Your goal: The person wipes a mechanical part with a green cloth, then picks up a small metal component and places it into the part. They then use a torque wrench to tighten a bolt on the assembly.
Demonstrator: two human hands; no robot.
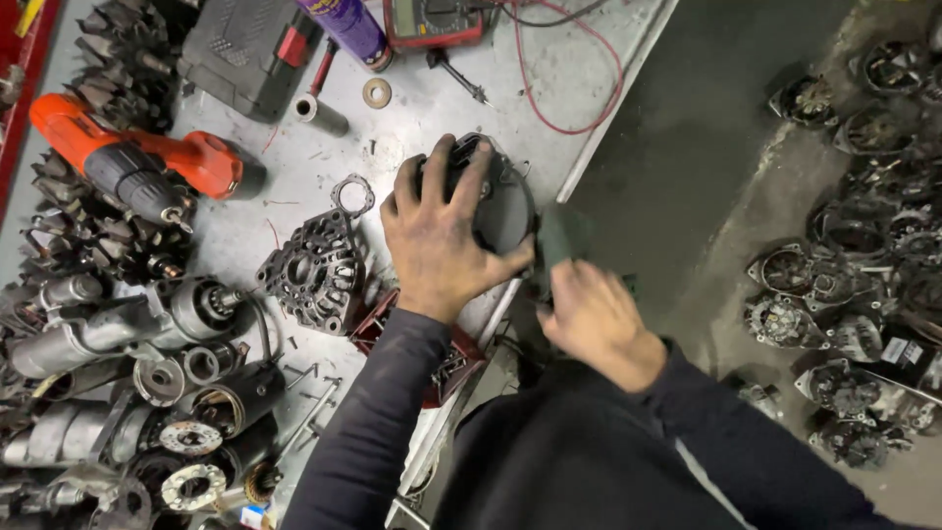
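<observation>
Round dark part point(496, 201): my left hand point(437, 240) is covering most of its top. Green object point(561, 236) off the workbench's point(579, 79) right edge: motion is blurring it and my right hand point(594, 319), so I cannot tell its kind. Purple spray can point(351, 25) and red meter point(432, 20): the top edge is cutting them off. Motor parts point(78, 461) at the lower-left corner: the frame is cropping them.

Orange cordless drill point(137, 167) lying at the left of the metal bench point(589, 88), near a black finned housing point(312, 270). Red-cased multimeter point(432, 20) with red lead point(589, 98) at the top. Heaped alternators point(863, 275) on the floor, right.
</observation>
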